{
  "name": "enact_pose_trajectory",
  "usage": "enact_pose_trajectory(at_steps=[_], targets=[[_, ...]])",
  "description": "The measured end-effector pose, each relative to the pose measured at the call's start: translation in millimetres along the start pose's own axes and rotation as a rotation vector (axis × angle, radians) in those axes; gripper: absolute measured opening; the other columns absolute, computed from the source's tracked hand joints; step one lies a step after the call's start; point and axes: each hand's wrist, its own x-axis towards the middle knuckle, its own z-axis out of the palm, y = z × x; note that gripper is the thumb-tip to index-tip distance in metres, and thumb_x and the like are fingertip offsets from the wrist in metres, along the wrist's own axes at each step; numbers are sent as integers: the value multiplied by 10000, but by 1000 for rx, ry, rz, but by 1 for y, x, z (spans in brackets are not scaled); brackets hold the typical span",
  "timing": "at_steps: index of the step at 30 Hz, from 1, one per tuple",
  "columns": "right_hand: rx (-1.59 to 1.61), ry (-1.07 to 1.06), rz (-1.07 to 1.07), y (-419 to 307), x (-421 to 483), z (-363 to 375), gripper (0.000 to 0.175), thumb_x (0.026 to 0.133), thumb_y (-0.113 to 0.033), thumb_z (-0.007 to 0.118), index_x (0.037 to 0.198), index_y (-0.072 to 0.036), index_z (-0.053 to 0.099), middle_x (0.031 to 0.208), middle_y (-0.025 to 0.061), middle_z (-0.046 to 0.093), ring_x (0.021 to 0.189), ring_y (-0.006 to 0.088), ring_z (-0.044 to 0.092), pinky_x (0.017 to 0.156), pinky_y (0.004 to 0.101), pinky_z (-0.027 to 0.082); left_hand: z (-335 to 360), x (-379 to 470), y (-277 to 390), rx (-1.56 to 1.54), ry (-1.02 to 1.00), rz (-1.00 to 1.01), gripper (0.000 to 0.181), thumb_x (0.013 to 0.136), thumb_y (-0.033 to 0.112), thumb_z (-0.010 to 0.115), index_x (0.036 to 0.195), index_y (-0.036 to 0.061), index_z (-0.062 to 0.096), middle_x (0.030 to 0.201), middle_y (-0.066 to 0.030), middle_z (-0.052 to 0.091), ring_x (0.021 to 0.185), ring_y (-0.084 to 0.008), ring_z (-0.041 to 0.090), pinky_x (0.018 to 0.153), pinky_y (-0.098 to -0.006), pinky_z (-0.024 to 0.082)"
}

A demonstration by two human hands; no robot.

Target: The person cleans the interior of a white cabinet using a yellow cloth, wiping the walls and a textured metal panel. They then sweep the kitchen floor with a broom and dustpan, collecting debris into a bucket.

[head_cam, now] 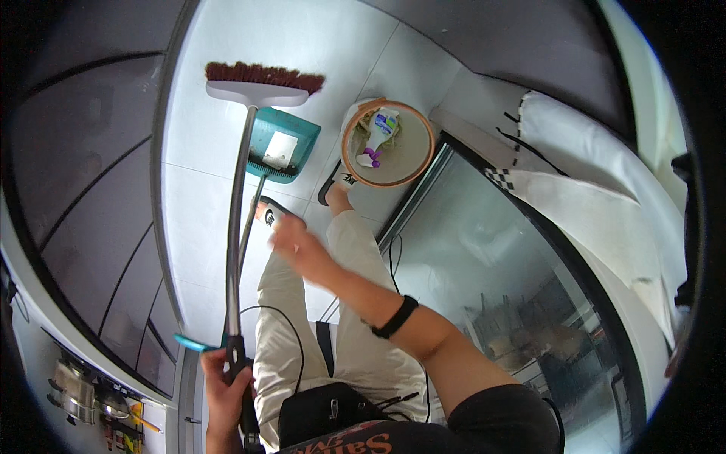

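Note:
My left hand [224, 391] grips the black handle grip [235, 357] of a broom with a long metal pole [235, 238]. A teal handle end [195, 343] touches the same hand; its thin pole runs to a teal long-handled dustpan [303, 139]. The broom head [255, 92] has dark red bristles pointing away from me, beyond the dustpan. Inside the dustpan lie a white piece [281, 148], perhaps paper, and dark debris. My right hand [292, 241], blurred, hovers over my left slipper [281, 217]; its fingers seem curled, and I see nothing in them.
A round waste bin with a brown rim [346, 144] stands by my right foot, a spray bottle [380, 129] inside. A glass door [488, 272] is on the right, with white cloth [601, 210] beyond. Dark panels [108, 170] line the left. A thin black cable [300, 340] crosses my trousers.

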Motion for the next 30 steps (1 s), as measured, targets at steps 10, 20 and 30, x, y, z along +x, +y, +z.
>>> enact_pose_trajectory(at_steps=[10, 20, 30], targets=[[313, -21, 407, -95, -101, 87, 697, 812, -249, 758, 1348, 11, 397, 1075, 139, 614, 894, 195, 636, 743, 348, 533, -15, -7, -13, -244, -322, 167, 347, 1045, 292, 463, 1307, 64, 473, 1167, -49, 556, 883, -156, 619, 725, -343, 569], [188, 133, 164, -131, -223, -54, 626, 905, -115, 626, 1468, -119, 351, 791, 57, 586, 485, 124, 517, 436, 295, 422, 25, 42, -32, -406, -23, 41, 1006, 836, 436, 770, 1566, 185, 124, 1318, -123, 434, 1199, -308, 496, 973, -478, 425], [-346, 353, 296, -176, -367, -136, 755, 893, -64, 624, 1555, -205, 290, 699, 23, 509, 458, 116, 498, 450, 284, 458, 12, 74, -15, -652, -115, 54, 597, 821, 66, 596, 1394, -32, 458, 1205, -228, 574, 916, -256, 644, 846, -362, 568]])
